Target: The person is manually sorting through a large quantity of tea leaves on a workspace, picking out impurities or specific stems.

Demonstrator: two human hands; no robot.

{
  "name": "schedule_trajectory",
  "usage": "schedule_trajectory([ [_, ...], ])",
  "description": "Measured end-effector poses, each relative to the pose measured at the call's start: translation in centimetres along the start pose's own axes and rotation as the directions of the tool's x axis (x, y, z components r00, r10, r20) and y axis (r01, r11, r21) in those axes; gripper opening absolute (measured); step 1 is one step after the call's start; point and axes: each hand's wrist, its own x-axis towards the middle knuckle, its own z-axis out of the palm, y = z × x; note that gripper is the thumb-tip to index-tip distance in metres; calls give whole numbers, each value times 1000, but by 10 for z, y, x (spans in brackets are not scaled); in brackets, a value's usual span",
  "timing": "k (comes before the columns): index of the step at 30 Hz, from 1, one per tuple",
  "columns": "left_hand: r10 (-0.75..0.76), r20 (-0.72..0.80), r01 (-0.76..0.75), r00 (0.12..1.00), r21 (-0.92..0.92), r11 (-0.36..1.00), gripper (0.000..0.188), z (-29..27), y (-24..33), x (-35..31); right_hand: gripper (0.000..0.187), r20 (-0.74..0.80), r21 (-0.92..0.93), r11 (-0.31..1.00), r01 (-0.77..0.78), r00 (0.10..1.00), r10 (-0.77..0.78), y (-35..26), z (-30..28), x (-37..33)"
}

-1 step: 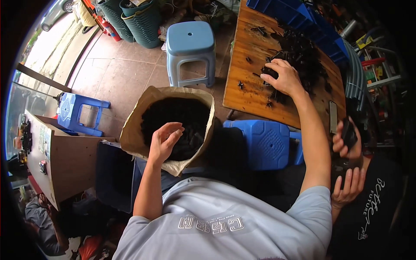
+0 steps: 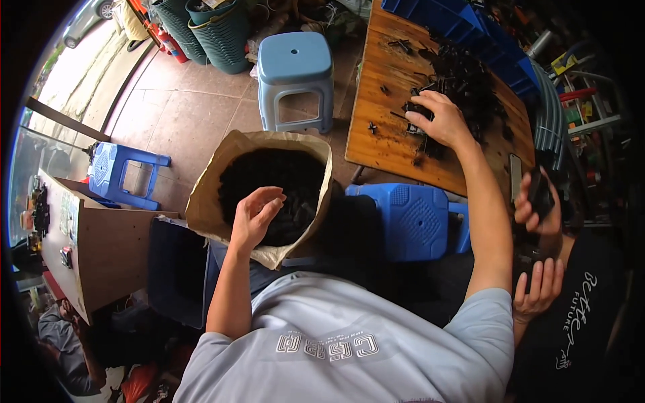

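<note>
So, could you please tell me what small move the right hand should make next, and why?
I'd judge that the right hand should gently firm its fingers around the black part: thumb and fingers sit on either side of it, beside the dark pile on the table, but whether the grip is secure is hard to tell.

Under the right fingers, the table is glossy wood; beyond, the blue crates are plastic. Below the left fingers, the sack looks matt, creased paper; ahead, the pale stool is smooth plastic.
</note>
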Motion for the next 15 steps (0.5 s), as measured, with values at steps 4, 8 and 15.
schedule_trajectory([
  [4, 14, 11, -13, 1000, -33, 999, 31, -2, -3, -12, 37, -150, 256, 967, 2, 988, 37, 8, -24, -22],
  [8, 29, 4, -29, 1000, -20, 999, 29, 3, -2, -16, 30, -201, 311, 950, -17, 976, 83, 9, 0, -70],
  [15, 91, 46, -89, 995, -46, 995, 28, 8, 6, -23, 20, -247, 357, 934, 0, 964, 95, -17, 12, -102],
])
